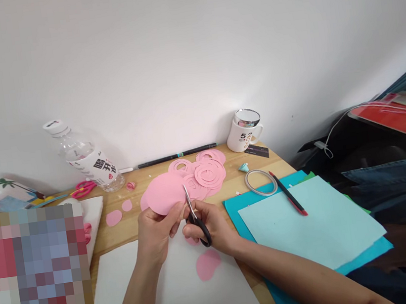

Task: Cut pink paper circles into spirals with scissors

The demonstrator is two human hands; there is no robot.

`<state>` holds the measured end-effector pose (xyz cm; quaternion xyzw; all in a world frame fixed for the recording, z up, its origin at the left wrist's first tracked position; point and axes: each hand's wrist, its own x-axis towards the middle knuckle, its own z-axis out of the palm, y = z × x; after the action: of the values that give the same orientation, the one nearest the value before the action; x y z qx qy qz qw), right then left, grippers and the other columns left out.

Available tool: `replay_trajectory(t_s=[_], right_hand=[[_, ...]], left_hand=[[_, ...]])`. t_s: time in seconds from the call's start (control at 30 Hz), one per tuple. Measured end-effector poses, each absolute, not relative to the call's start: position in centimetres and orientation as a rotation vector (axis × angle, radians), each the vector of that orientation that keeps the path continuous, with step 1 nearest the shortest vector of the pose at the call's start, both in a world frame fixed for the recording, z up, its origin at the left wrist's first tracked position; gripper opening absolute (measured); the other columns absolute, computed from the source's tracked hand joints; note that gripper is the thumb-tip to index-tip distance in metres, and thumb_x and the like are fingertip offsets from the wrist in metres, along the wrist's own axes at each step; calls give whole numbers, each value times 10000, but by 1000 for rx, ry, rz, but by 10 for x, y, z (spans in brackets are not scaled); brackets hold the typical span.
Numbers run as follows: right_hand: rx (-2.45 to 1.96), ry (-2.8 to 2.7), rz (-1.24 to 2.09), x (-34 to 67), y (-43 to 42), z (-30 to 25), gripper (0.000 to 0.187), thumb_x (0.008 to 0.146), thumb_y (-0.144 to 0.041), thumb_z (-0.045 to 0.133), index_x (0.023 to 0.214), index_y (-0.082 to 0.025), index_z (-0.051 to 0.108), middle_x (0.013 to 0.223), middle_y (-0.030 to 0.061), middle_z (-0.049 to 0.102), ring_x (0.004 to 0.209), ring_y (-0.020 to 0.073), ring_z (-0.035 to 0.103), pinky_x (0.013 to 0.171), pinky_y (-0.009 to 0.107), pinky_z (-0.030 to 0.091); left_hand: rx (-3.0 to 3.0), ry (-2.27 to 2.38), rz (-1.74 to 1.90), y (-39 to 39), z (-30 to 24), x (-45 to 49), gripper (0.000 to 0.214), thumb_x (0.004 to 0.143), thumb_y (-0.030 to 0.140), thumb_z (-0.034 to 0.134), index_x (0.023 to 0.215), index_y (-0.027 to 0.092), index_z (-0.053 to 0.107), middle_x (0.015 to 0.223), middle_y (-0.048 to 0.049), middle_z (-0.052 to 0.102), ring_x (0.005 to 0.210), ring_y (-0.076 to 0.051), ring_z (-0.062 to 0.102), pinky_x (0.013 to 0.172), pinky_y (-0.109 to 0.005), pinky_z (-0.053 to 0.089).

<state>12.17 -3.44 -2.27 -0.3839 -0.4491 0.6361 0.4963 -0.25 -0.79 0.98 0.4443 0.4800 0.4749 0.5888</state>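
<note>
My left hand [157,230] pinches the lower edge of a pink paper disc [167,191], held up over the table. In my right hand [212,223] is a pair of black-handled scissors [191,208], its blades pointing up at the disc's right edge. Whether the blades are parted or touching the paper is hard to tell. Behind the disc lie several pink paper spirals [209,172], partly overlapping. Under my hands a pink paper scrap [208,265] rests on a large white sheet [193,303].
A plastic bottle [91,159], pink scissors [83,188] and a black pen [177,156] are by the wall. On the right are a white mug [240,137], a tape roll [261,182], a red-black pen [288,193] and light blue paper [314,232]. The lower left is pixelated.
</note>
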Motion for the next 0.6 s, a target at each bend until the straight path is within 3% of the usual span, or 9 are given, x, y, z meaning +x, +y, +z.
replay_trajectory(t_s=[0.17, 0.33, 0.6], right_hand=[[-942, -1061, 1563, 117, -36, -23, 414, 542, -387, 774, 735, -176, 474, 488, -68, 504, 377, 57, 413, 362, 175, 324], [-864, -1060, 1572, 116, -36, -25, 448, 527, -393, 793, 759, -181, 473, 572, -44, 546, 426, 64, 426, 403, 189, 349], [-817, -1129, 1424, 120, -33, -25, 448, 572, -391, 782, 794, -198, 444, 705, 0, 590, 640, 143, 572, 614, 267, 422]], left_hand=[[985, 1077, 1092, -9, 13, 0, 315, 686, 314, 649, 468, 148, 493, 387, 49, 428, 347, -46, 336, 353, -200, 283], [987, 1096, 1142, -10, 9, 1, 299, 630, 279, 699, 443, 143, 509, 358, 52, 419, 347, -50, 352, 350, -198, 282], [1043, 1123, 1077, -10, 7, 2, 268, 615, 278, 706, 458, 126, 550, 438, 15, 514, 377, -61, 398, 363, -210, 283]])
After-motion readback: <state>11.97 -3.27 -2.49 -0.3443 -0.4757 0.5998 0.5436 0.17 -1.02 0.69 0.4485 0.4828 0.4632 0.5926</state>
